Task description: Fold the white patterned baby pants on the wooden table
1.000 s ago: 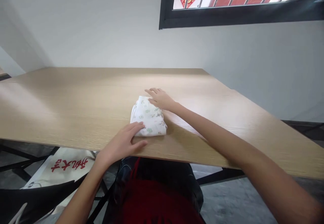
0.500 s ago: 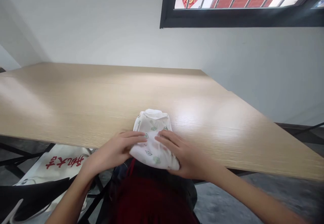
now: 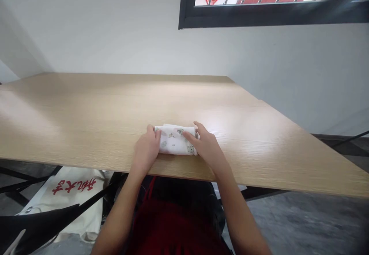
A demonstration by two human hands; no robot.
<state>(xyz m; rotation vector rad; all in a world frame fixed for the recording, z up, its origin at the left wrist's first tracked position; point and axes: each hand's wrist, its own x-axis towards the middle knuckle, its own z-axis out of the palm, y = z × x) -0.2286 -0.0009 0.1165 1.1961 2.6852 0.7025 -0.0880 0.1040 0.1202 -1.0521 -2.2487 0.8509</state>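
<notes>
A small white cloth (image 3: 175, 144) with little printed animal figures lies folded into a narrow bundle near the front edge of a light wooden table (image 3: 86, 109). My left hand (image 3: 147, 151) curls around the bundle's left end, fingers closed on it. My right hand (image 3: 205, 145) holds the right end, with the index finger and thumb laid over the top of the cloth. Both forearms reach up from the bottom of the view.
A white tote bag with red characters (image 3: 72, 189) sits on the floor under the table at the left, beside a black chair (image 3: 34, 224). A white wall and a dark-framed window (image 3: 259, 15) stand behind the table. My red garment (image 3: 173, 228) fills the bottom centre.
The cloth was pulled over the table's front edge half a second ago. Now it lies back on the table, folded smaller, with both hands gripping its ends.
</notes>
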